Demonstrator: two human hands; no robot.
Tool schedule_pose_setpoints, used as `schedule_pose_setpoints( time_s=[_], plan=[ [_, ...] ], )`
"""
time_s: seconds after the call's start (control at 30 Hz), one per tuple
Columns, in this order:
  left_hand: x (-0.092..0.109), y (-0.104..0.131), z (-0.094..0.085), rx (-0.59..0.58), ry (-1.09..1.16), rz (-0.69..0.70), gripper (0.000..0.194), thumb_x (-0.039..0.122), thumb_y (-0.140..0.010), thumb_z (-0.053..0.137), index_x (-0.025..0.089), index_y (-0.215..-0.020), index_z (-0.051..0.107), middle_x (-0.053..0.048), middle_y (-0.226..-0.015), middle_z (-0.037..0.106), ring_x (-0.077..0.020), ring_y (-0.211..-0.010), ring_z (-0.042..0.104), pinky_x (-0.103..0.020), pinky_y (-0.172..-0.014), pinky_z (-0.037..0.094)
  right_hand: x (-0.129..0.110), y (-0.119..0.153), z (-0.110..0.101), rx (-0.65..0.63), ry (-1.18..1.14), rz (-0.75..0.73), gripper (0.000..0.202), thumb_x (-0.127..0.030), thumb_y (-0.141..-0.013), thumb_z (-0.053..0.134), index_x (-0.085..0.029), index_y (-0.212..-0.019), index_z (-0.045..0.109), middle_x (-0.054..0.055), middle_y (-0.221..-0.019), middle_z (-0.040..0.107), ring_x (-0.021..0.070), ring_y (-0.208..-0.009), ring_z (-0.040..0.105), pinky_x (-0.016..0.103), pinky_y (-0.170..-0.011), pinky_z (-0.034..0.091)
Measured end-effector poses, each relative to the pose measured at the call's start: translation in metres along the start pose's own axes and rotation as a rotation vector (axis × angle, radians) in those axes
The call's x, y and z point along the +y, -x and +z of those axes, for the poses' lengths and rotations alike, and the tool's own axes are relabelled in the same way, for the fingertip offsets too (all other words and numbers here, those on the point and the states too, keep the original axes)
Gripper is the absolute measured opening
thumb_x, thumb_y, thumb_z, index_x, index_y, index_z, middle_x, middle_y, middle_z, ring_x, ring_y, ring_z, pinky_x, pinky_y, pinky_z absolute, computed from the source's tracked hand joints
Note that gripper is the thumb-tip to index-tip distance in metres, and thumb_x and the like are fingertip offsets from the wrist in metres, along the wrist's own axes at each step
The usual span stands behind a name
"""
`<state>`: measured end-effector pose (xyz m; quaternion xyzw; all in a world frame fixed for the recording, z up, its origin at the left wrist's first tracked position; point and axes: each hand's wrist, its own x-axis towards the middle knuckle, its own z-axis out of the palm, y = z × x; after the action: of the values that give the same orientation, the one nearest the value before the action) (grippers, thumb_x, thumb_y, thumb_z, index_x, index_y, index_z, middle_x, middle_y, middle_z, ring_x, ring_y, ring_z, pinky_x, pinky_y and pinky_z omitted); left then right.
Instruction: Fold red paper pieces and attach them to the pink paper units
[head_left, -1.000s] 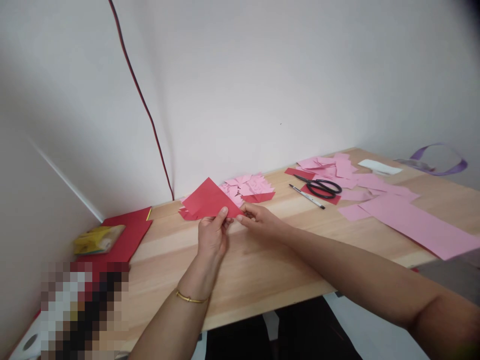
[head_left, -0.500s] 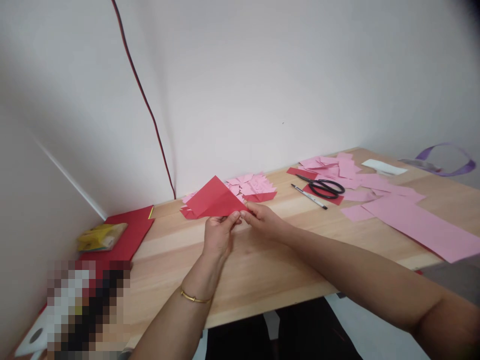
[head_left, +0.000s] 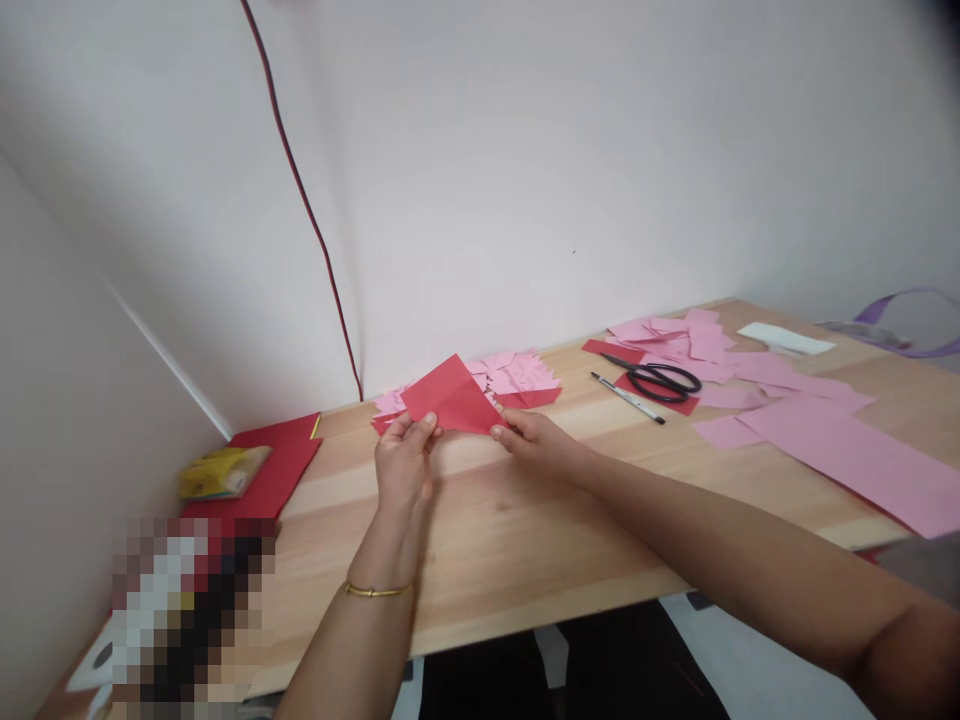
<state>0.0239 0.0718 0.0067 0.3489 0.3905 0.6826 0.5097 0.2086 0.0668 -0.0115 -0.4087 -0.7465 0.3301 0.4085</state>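
Observation:
A red sheet of paper (head_left: 457,398) is held up above the table, tilted so that one corner points upward. My left hand (head_left: 405,455) pinches its lower left edge, thumb in front. At the lower right corner, my right hand (head_left: 536,440) grips the same paper between thumb and fingers. Behind it, partly hidden, lies a cluster of folded pink and red paper pieces (head_left: 521,375) near the wall.
Black-handled scissors (head_left: 660,380) and a pen (head_left: 628,398) lie to the right, among pink paper pieces (head_left: 705,340). A large pink sheet (head_left: 862,460) reaches the table's right front. On the left are red sheets (head_left: 281,460) under a yellow packet (head_left: 225,472).
My left hand has slid left along the lower edge of the red paper, away from my right hand. My right hand keeps its corner. The view has shifted slightly.

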Motion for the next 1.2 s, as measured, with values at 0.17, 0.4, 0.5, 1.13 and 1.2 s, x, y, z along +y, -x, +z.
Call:
schedule_pose_setpoints(
  time_s=[0.17, 0.4, 0.5, 1.13, 1.2],
  plan=[
    [0.002, -0.004, -0.004, -0.02, 0.025, 0.007, 0.031, 0.02, -0.053, 0.081, 0.013, -0.079, 0.066, -0.001, -0.069, 0.066, -0.0057, -0.055, 0.056, -0.02, -0.062, 0.047, 0.003, 0.0, 0.0, -0.005, -0.026, 0.002, 0.027, -0.036, -0.084, 0.046, -0.019, -0.064, 0.039, -0.003, -0.064, 0.042, 0.011, -0.06, 0.039, 0.024, -0.057, 0.032],
    [-0.004, 0.009, 0.007, -0.089, 0.115, -0.127, 0.037, 0.022, -0.056, 0.081, 0.019, -0.089, 0.064, -0.003, -0.086, 0.069, -0.0135, -0.073, 0.064, -0.024, -0.063, 0.051, 0.008, 0.002, -0.002, -0.039, -0.069, 0.011, 0.026, -0.037, -0.086, 0.044, -0.018, -0.068, 0.044, -0.002, -0.065, 0.044, 0.0108, -0.059, 0.042, 0.024, -0.056, 0.033],
    [-0.007, 0.009, 0.008, -0.057, 0.074, -0.147, 0.036, 0.02, -0.053, 0.082, 0.018, -0.085, 0.064, 0.0, -0.077, 0.068, -0.0088, -0.057, 0.059, -0.021, -0.054, 0.048, 0.007, 0.002, -0.002, -0.053, -0.067, -0.005, 0.027, -0.037, -0.086, 0.045, -0.018, -0.068, 0.044, -0.002, -0.066, 0.045, 0.011, -0.061, 0.043, 0.024, -0.057, 0.034],
    [-0.009, 0.012, 0.004, -0.195, -0.253, 0.003, 0.019, 0.025, -0.057, 0.079, 0.015, -0.069, 0.068, -0.001, -0.069, 0.067, -0.0113, -0.064, 0.057, -0.025, -0.065, 0.045, -0.009, -0.002, -0.021, 0.092, -0.367, 0.048, 0.027, -0.044, -0.076, 0.061, -0.017, -0.077, 0.056, -0.001, -0.071, 0.054, 0.0115, -0.066, 0.049, 0.025, -0.062, 0.041],
    [-0.003, 0.01, 0.0, -0.223, -0.382, 0.084, 0.017, 0.027, -0.061, 0.077, 0.015, -0.069, 0.068, -0.001, -0.07, 0.067, -0.0125, -0.067, 0.057, -0.026, -0.067, 0.045, -0.01, -0.002, -0.025, 0.096, -0.348, 0.034, 0.026, -0.042, -0.075, 0.062, -0.018, -0.075, 0.055, -0.002, -0.069, 0.052, 0.0103, -0.063, 0.047, 0.024, -0.059, 0.039]
  ],
)
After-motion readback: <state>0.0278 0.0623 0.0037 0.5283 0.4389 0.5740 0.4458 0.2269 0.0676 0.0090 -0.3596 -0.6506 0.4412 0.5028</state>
